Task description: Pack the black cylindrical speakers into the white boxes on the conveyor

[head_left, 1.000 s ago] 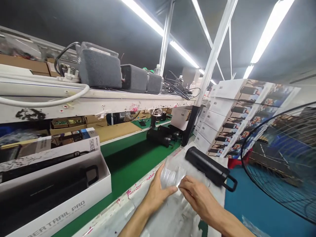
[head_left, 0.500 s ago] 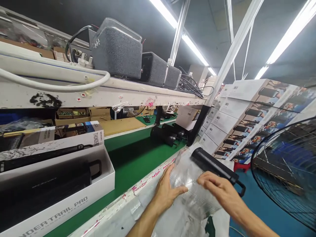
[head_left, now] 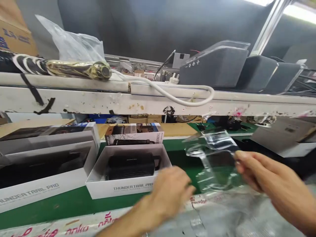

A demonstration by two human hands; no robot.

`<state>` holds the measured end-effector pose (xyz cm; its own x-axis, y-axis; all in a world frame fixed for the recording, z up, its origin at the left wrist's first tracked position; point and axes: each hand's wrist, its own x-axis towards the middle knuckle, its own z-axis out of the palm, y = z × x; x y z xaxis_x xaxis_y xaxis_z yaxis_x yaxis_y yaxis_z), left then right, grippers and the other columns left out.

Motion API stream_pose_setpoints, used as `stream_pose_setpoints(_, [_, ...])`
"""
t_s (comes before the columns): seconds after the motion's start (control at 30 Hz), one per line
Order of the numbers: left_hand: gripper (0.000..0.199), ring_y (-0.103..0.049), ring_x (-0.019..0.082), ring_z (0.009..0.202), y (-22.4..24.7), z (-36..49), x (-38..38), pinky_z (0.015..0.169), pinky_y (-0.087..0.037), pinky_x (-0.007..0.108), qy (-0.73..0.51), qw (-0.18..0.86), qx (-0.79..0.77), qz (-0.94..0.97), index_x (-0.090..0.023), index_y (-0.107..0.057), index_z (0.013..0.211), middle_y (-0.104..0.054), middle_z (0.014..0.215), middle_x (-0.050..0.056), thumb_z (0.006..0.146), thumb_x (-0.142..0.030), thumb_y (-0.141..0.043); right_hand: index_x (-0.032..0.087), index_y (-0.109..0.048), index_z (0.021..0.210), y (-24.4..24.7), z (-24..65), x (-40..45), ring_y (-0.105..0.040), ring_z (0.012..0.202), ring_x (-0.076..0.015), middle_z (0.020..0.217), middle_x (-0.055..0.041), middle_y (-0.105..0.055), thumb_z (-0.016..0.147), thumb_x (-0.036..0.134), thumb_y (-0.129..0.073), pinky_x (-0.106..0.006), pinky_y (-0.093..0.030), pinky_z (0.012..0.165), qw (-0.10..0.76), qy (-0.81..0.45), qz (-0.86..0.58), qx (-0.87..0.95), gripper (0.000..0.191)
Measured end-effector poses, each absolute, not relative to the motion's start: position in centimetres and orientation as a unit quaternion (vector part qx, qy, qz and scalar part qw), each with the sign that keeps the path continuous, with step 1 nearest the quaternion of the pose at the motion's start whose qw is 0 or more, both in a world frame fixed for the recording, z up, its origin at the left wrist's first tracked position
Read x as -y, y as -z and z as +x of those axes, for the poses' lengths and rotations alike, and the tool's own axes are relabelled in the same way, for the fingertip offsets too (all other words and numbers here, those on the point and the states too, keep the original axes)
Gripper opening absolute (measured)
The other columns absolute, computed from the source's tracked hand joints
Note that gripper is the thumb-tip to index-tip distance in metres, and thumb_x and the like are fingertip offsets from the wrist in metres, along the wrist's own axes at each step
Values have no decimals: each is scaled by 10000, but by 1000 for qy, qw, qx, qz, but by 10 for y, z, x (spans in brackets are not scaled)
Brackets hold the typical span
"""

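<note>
My right hand (head_left: 259, 174) pinches the edge of a clear plastic bag (head_left: 217, 161), which hangs crumpled over the green bench to the hand's left. Blurred by motion, my left hand (head_left: 171, 191) is beside the front right corner of an open white box (head_left: 128, 186); its fingers look bent, but whether they hold anything is unclear. Inside that box lies a black portable speaker (head_left: 130, 166) with a handle at its right end. The box front reads THUNDER TRAIL PRO, and its printed lid (head_left: 135, 133) stands up behind.
Another open white box (head_left: 46, 184) with a dark speaker stands at left. A white shelf edge (head_left: 148, 98) crosses above the bench, carrying grey speakers (head_left: 214, 67), a looped white cable (head_left: 182, 100) and a taped roll (head_left: 81, 69). More plastic film (head_left: 237, 214) lies at front right.
My view has swung left, toward the open boxes. My left hand has left the plastic and moved beside the box. My right hand now holds up a clear bag over the bench.
</note>
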<state>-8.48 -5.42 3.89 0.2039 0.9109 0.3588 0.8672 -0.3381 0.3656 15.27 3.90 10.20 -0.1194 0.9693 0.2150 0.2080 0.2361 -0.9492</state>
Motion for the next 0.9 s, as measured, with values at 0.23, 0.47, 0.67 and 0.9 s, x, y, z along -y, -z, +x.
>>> stream_pose_setpoints(0.23, [1172,-492,508,1328,-33,-214,16,1097,-400,679,-54,81,-771,629,-101,-447,1471,-526,1428,300,433,-241,-974,160,-588,785,-85,-6,-63,-410,415,-77,639,-14,-603,552,571,-776,-210,-270,369,416,-592,-370,583,509])
stream_pose_setpoints(0.47, [1117,-413,404,1429,-40,-246,33,1193,-353,541,-145,94,-767,618,-133,-375,1507,-445,1538,219,561,-365,-922,171,-555,715,-63,-21,-92,-409,388,-70,612,1,-595,637,461,-712,-194,-240,339,411,-557,-397,603,339])
stream_pose_setpoints(0.67, [965,-576,304,1277,-79,-283,77,1110,-449,453,-409,254,-663,573,-262,-382,1475,-620,1385,59,643,-353,-863,153,-573,743,-80,-31,-90,-410,357,-59,610,2,-622,868,182,-585,-181,-271,327,346,-526,-439,641,129])
stream_pose_setpoints(0.9, [1011,-500,338,1360,-83,-278,77,1157,-401,499,-368,235,-683,586,-246,-356,1508,-525,1499,101,640,-367,-859,160,-519,678,-74,-67,-89,-475,389,-64,597,-2,-610,938,94,-560,-167,-270,317,226,-555,-447,664,272])
